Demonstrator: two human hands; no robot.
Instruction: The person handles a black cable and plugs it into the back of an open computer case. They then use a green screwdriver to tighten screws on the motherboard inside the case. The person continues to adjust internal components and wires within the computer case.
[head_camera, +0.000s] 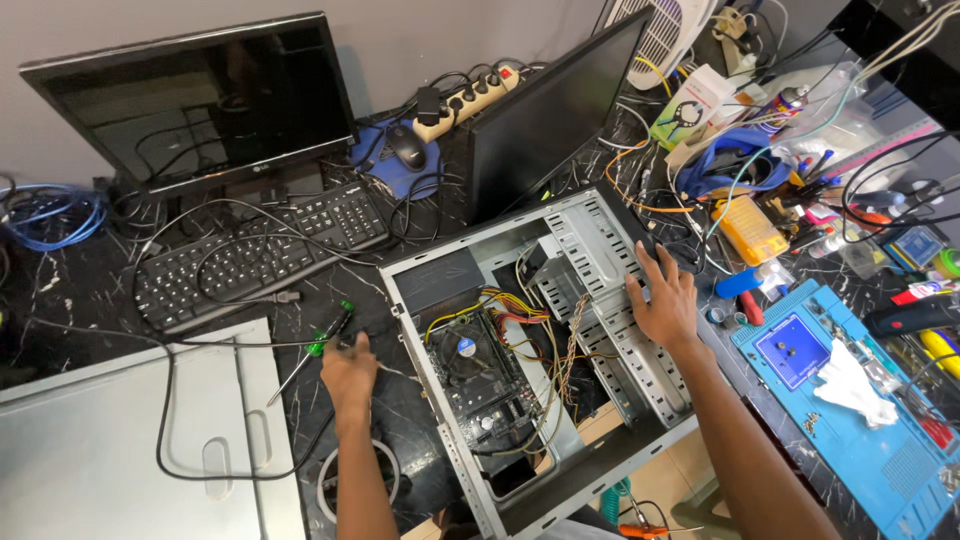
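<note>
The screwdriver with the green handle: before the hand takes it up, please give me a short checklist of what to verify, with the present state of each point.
1. Left hand is at the green-handled screwdriver: ok, the fingers are at the handle, though a firm grip cannot be told.
2. Right hand steadies the computer case: ok, it rests flat on the drive bay frame.
3. Case is open: ok, the side panel lies apart on the left.
4. Loose black cable is away from the screwdriver: not ok, it passes close by the shaft.
5. Case is unplugged: cannot tell.
6. Wires inside the case are tidy: not ok, they hang loose over the board.
</note>
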